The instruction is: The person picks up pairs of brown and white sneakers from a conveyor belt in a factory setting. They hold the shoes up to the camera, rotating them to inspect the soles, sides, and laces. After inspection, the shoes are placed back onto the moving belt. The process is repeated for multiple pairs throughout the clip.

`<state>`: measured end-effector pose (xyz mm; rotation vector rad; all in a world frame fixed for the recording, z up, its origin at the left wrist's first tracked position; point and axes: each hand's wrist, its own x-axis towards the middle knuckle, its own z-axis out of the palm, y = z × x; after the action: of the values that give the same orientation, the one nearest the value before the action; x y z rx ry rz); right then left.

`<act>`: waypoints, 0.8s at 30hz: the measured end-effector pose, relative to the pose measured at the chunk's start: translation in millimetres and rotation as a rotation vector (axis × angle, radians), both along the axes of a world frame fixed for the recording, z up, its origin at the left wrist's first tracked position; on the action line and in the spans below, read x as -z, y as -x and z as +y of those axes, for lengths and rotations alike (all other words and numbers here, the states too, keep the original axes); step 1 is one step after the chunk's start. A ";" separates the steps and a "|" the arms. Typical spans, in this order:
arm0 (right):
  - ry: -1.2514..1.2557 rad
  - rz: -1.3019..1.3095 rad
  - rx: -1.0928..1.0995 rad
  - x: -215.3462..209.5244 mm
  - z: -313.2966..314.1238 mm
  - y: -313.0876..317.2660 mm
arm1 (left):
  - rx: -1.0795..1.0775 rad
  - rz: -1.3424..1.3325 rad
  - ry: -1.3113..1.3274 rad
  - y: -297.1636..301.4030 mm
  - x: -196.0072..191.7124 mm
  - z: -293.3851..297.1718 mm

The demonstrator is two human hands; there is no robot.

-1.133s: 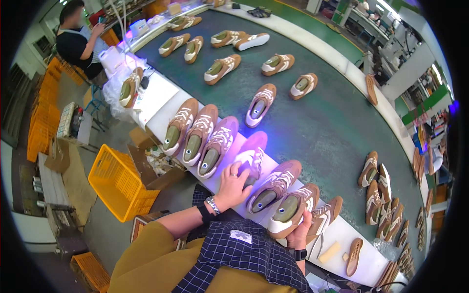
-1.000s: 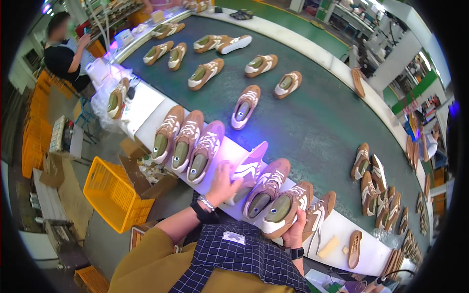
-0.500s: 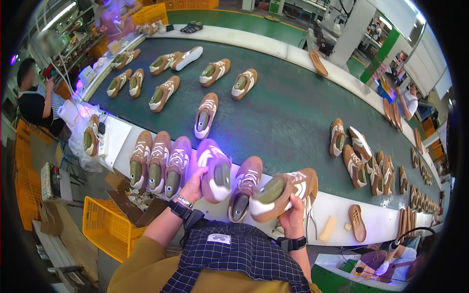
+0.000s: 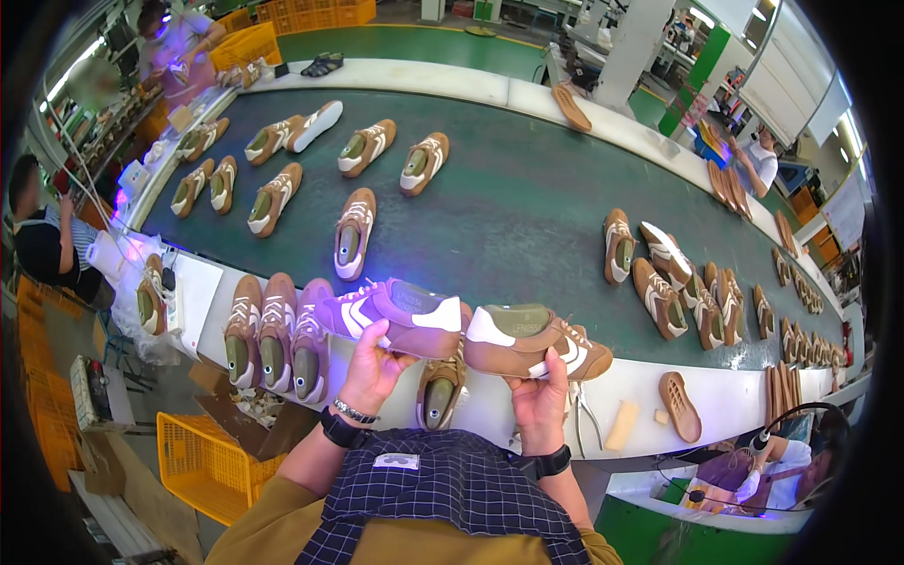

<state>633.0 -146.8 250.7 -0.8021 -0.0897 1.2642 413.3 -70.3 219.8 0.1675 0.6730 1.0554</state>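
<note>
My left hand (image 4: pixel 365 377) grips a brown sneaker (image 4: pixel 428 337) with white stripes, tinted violet by a light, by its lower side. My right hand (image 4: pixel 540 400) holds a second brown sneaker (image 4: pixel 499 356) the same way. Both shoes are sideways and level, heels facing each other a small gap apart, toes outward. Green shoe lasts fill their openings. Beneath and between them another sneaker (image 4: pixel 440 394) stands on the white ledge (image 4: pixel 490 419), partly hidden. Three more sneakers (image 4: pixel 279 330) are lined up on the ledge by my left hand.
A dark green conveyor belt (image 4: pixel 508 198) carries several scattered sneakers (image 4: pixel 355 231). Pliers (image 4: pixel 589 414), a pale yellow block (image 4: pixel 621 426) and a brown sole (image 4: pixel 680 407) lie on the ledge to the right. A yellow crate (image 4: pixel 202 461) sits low at left. Other people work around the belt.
Both held sneakers have been turned sideways and brought heel to heel; the left one was pointing away from me before. The whole view has shifted slightly.
</note>
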 end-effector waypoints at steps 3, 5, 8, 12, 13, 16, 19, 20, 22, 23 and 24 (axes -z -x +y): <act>0.012 0.021 0.014 2.9 -2.5 0.0 | 0.001 0.008 0.022 -5.1 -3.3 -2.2; 0.018 0.030 0.027 5.9 -3.9 0.3 | 0.012 0.014 0.021 -5.2 -0.5 -3.3; 0.021 0.040 0.037 7.0 -4.4 -0.7 | 0.021 0.029 0.013 -7.3 0.2 -4.5; 0.016 0.052 0.031 5.0 -4.6 -1.4 | 0.031 0.036 0.007 -9.4 3.2 -5.8; 0.012 0.053 0.028 4.1 -4.7 -1.5 | 0.028 0.033 0.008 -9.9 3.4 -6.1; 0.016 0.054 0.025 6.5 -5.5 -2.6 | 0.020 0.023 0.020 -10.8 4.5 -6.2; 0.022 0.061 0.034 7.7 -6.0 -2.7 | 0.019 0.017 0.036 -11.0 6.3 -6.8; 0.024 0.060 0.036 8.6 -6.4 -3.1 | 0.022 0.015 0.041 -10.9 6.4 -6.8; 0.027 0.059 0.041 9.9 -7.0 -3.3 | 0.023 0.013 0.043 -11.2 6.3 -7.3; 0.027 0.056 0.043 9.8 -7.2 -3.1 | 0.020 0.012 0.039 -11.9 6.3 -7.6; 0.027 0.053 0.043 9.6 -7.4 -3.0 | 0.017 0.012 0.035 -12.4 6.5 -8.0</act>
<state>636.0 -154.2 241.1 -0.7890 -0.0126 1.2469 425.7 -78.3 213.3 0.1485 0.6992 1.0264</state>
